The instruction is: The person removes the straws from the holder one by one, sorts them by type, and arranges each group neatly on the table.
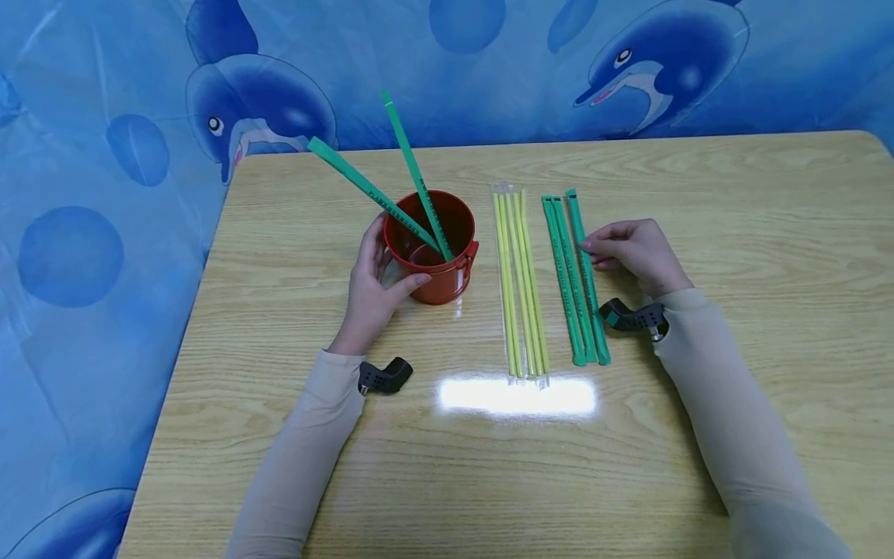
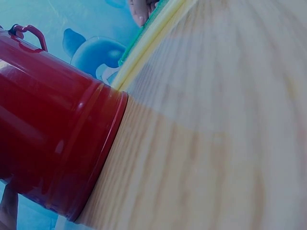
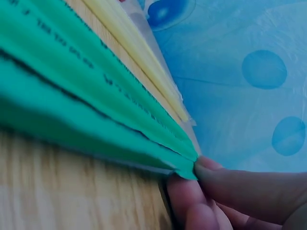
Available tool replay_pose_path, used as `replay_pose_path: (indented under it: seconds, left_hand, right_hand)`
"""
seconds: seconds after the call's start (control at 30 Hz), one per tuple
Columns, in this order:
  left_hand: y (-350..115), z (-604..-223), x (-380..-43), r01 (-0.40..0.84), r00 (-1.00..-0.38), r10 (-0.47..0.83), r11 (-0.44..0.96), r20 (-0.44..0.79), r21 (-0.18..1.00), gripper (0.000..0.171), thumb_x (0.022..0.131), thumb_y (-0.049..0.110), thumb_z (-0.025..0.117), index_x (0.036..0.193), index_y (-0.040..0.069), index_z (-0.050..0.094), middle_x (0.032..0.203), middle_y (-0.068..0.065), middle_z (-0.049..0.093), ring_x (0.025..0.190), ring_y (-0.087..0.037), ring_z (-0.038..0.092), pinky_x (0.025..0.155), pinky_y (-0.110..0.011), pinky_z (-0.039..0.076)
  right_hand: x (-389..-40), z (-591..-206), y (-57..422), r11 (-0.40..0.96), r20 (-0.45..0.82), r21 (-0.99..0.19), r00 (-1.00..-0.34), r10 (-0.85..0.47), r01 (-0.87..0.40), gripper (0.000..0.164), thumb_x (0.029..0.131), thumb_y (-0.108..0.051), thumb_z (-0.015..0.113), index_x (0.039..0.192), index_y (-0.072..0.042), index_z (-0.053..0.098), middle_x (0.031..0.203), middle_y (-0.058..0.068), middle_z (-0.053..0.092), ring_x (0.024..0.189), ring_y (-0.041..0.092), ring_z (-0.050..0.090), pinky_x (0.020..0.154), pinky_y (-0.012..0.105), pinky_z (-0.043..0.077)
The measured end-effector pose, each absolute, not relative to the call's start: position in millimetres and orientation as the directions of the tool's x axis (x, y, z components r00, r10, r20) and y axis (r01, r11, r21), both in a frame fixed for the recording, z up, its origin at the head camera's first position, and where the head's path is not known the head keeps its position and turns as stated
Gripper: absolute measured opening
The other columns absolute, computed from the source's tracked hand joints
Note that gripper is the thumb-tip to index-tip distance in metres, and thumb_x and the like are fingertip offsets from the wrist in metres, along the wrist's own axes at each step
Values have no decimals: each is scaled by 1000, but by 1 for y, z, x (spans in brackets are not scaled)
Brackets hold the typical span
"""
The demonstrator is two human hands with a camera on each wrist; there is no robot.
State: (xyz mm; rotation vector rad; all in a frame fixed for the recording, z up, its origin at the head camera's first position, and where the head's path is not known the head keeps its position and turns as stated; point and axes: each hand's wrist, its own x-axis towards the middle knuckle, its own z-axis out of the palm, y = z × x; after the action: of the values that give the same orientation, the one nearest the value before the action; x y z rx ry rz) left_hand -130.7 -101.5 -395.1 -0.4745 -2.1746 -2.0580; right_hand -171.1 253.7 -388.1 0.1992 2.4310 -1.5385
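Observation:
My left hand (image 1: 370,291) holds a red bucket (image 1: 447,286) from its left side, thumb on the near wall and fingers round the back. Two green paper-wrapped straws (image 1: 412,171) lean out of the bucket's mouth. To the right, my right hand (image 1: 639,252) pinches the rightmost green paper-wrapped straw (image 1: 590,291) on the table. The right wrist view shows thumb and finger (image 3: 184,191) on the edge of that straw (image 3: 120,143). Two more green straws (image 1: 567,283) lie just left of it. In the left wrist view the bucket (image 2: 53,124) fills the left side.
Several yellow straws (image 1: 520,287) in clear wrappers lie between the bucket and the green straws. Everything stands on a wood-grain table (image 1: 447,466). A blue dolphin-print sheet (image 1: 391,46) hangs behind the table and down its left side.

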Motion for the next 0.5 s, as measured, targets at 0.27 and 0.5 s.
replay_pose_path:
  seconds: [0.27, 0.5]
  left_hand:
    - [-102, -394, -130, 283, -950, 146, 28, 276, 959, 98, 74, 47, 72, 149, 6, 23, 149, -6, 34, 136, -12, 30, 111, -31, 27]
    - [-101, -394, -130, 281, -951, 143, 21, 275, 960, 97, 75, 47, 72, 148, 5, 23, 148, -6, 35, 136, -12, 31, 111, -31, 27]
  right_hand:
    - [-171, -387, 254, 450, -306, -854, -952, -30, 260, 34, 90, -15, 65, 106, 14, 60, 73, -7, 66, 63, 5, 64, 59, 20, 55]
    - [-171, -387, 254, 441, -305, -859, -952, -35, 259, 31, 90, -15, 66, 103, 13, 62, 71, -6, 66, 62, 5, 63, 58, 21, 55]
